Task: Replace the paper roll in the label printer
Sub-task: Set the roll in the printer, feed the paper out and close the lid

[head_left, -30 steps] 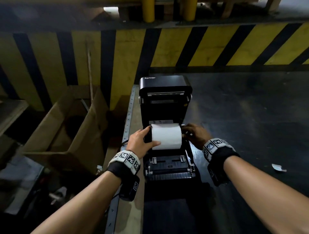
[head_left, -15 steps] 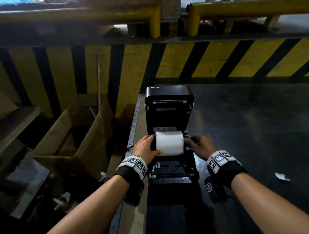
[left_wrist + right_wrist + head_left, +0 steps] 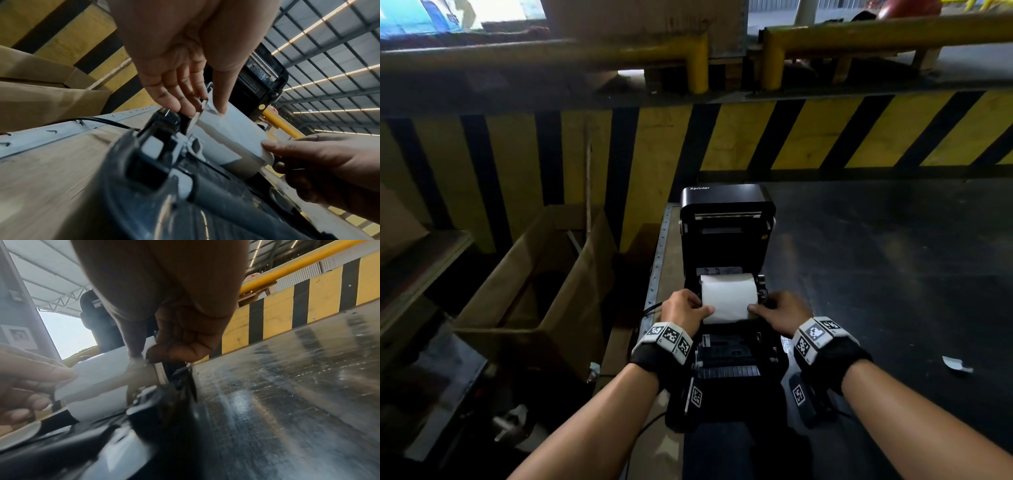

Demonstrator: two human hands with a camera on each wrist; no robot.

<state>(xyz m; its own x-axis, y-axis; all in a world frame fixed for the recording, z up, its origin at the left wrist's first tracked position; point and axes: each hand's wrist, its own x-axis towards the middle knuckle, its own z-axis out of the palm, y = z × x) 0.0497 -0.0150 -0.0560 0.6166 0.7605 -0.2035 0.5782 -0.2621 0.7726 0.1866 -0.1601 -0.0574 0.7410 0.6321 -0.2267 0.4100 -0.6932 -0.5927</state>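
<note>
A black label printer (image 3: 727, 219) stands on the dark table with its lid raised upright. A white paper roll (image 3: 729, 296) lies across its open bay. My left hand (image 3: 688, 308) pinches the roll's left front corner, thumb on top of the paper. At the right front corner my right hand (image 3: 780, 310) pinches the roll. In the left wrist view the left hand (image 3: 201, 107) has its thumb on the paper roll (image 3: 230, 133) and its fingers beside the roll's end. The right wrist view shows the right hand (image 3: 144, 353) with curled fingers at the paper roll (image 3: 107, 369).
An open cardboard box (image 3: 534, 281) sits left of the table beyond a metal edge strip (image 3: 662, 240). A yellow-and-black striped barrier (image 3: 756, 137) rises behind the printer. A paper scrap (image 3: 955, 364) lies on the dark tabletop (image 3: 893, 274) at right. A black cable (image 3: 650, 308) runs at the printer's left.
Both hands have shifted from the roll's ends to its front corners, thumbs now on top of the paper. The head view has tilted up, showing more of the barrier.
</note>
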